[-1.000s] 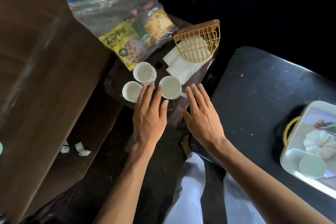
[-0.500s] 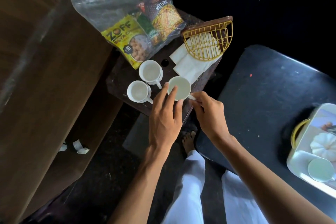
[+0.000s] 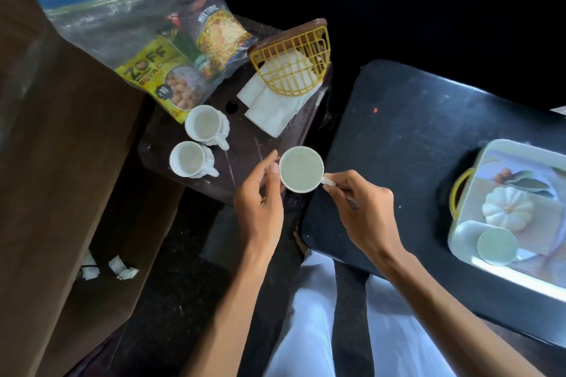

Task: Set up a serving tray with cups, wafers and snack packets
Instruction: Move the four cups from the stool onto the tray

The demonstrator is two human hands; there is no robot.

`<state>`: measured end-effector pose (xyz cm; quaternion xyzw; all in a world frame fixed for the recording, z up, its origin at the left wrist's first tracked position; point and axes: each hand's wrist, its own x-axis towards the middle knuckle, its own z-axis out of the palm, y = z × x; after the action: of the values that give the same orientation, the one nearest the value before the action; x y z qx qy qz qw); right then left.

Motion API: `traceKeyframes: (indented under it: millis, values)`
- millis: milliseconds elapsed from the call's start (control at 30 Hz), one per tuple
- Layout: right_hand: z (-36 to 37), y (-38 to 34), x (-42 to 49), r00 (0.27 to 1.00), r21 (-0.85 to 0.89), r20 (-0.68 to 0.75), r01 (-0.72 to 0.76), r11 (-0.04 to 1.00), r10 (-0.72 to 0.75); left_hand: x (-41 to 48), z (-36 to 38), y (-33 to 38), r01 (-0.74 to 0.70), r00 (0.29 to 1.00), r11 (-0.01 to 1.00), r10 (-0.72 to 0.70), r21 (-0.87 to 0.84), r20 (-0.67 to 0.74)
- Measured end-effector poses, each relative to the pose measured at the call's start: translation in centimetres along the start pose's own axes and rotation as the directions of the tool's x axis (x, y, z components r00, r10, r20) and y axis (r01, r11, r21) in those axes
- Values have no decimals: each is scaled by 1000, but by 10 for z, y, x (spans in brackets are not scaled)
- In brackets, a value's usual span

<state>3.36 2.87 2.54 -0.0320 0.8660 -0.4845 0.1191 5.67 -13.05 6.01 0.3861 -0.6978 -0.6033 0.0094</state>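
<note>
A white cup (image 3: 301, 168) is held up over the near corner of the small brown stool (image 3: 245, 147). My right hand (image 3: 360, 211) pinches its handle, and my left hand (image 3: 260, 202) steadies its left side with the fingertips. Two more white cups (image 3: 205, 125) (image 3: 188, 159) stand on the stool. A clear zip bag of snack packets (image 3: 171, 61) lies behind them. The serving tray (image 3: 490, 162) sits at the right on the black table, holding one cup (image 3: 496, 245) and a white pumpkin-shaped piece (image 3: 508, 209).
A yellow wire napkin holder (image 3: 291, 64) with white napkins (image 3: 269, 104) stands at the stool's back right. The black table (image 3: 413, 138) lies between the stool and the tray. A brown wooden surface (image 3: 61, 162) fills the left. My white-trousered legs are below.
Both hands closed in on the nearest cup. My right hand took its handle and the cup has come off the stool toward me and to the right.
</note>
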Motion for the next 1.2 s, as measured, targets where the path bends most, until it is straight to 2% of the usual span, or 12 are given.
traceKeyframes:
  millis: [300,500,700,867,1000,1200]
  values:
    - [-96,42,-38,992,1,-34,-124,992,124,-58,86,1,84,988,995,-76,-55,134]
    - [-164,79,-61,969,14,-155,-194,981,194,-91,161,-2,45,972,999,-47,15,231]
    - [-226,126,-69,931,42,-258,-255,966,257,-121,234,-3,135,929,991,-120,-18,349]
    - [-253,165,-64,906,108,-290,-289,951,308,-129,277,-11,138,928,988,-152,64,340]
    - [-256,189,-58,899,120,-287,-310,943,332,-126,299,-20,208,919,976,-217,62,330]
    - [-254,208,-51,907,53,-282,-310,949,312,-122,316,-33,236,918,966,-256,104,301]
